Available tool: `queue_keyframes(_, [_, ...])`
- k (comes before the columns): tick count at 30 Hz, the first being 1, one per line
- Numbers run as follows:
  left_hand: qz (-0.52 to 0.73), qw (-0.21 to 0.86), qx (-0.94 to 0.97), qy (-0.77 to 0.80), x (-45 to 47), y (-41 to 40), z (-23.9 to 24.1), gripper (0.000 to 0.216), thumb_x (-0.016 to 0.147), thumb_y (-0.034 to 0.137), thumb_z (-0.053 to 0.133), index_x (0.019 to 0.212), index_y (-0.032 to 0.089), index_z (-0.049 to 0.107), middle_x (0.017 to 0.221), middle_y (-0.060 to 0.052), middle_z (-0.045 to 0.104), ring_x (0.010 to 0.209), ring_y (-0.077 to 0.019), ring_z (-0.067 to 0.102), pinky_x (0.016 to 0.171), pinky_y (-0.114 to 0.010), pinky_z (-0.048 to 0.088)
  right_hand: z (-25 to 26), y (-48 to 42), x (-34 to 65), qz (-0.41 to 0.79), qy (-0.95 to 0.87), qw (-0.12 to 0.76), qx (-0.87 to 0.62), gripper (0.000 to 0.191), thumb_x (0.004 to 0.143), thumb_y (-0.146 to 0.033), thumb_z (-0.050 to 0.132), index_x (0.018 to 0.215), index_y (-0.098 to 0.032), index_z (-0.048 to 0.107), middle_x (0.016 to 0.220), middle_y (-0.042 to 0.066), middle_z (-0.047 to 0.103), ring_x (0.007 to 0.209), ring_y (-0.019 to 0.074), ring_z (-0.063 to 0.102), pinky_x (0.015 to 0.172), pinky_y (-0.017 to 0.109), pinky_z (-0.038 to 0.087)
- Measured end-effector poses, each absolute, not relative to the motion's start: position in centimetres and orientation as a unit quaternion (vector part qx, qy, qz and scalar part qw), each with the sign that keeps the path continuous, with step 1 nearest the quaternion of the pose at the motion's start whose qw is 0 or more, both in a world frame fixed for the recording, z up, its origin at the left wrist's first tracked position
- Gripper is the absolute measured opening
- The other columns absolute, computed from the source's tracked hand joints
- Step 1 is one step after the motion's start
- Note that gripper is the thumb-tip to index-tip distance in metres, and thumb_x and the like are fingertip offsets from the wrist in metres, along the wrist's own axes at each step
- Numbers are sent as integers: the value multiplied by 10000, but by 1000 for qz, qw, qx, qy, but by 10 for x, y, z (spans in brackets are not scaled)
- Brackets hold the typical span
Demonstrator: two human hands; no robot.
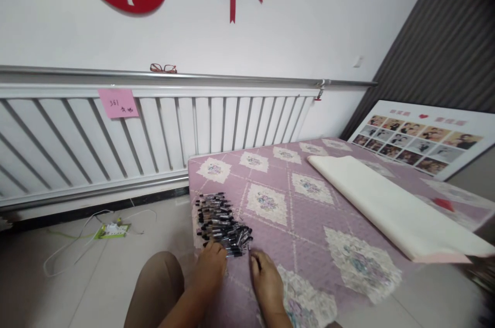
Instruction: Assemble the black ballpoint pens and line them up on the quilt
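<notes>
A pile of black and clear pens (220, 219) lies on the near left part of a purple, flower-patterned cloth (270, 170). My left hand (212, 262) is at the pile's lower edge, fingers curled down against the nearest pens. What those fingers hold, if anything, is hidden. Just right of the pile, my right hand (267, 279) is closed in a pinch over the cloth. A thin dark tip, apparently of a pen (249, 248), pokes out at its fingertips. Most of the pens lie sideways, while those on the pile's right side point various ways.
A rolled cream sheet (386, 209) lies across the cloth at right, with a photo board (417, 137) leaning behind. Along the wall runs a white radiator (216, 121) with a pink note (118, 103). On the floor sits a power strip (112, 230) with loose cables.
</notes>
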State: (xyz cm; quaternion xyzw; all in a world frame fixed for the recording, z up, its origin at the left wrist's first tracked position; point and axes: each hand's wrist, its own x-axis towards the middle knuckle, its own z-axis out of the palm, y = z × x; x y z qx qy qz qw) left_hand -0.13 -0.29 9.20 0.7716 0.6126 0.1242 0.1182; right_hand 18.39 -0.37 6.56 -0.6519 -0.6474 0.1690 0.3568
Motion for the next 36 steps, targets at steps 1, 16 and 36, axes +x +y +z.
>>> queue_keyframes(1, [113,110,777,610,0,-2,91,204,886,202,430,937,224,627,1011,-38,592,1019,-214,481,877,-342,357,65,-2,183,160,-653,348,-653,304,854,-319,393,961,-206,653,1004,65,674,940,209,615,859,324,450])
queue_keyframes(16, [83,94,786,605,6,-2,85,128,870,225,499,923,210,615,991,-38,578,1005,-240,494,844,-365,395,67,19,175,92,-692,255,-669,233,849,-242,429,952,-236,638,947,54,653,875,204,609,747,290,445])
queue_keyframes(36, [147,217,784,562,23,-12,90,500,844,130,349,1295,324,440,1095,-23,565,971,-189,509,867,-298,361,55,-9,203,268,-547,482,-630,291,800,-378,495,932,-187,670,967,88,688,925,226,617,872,355,468])
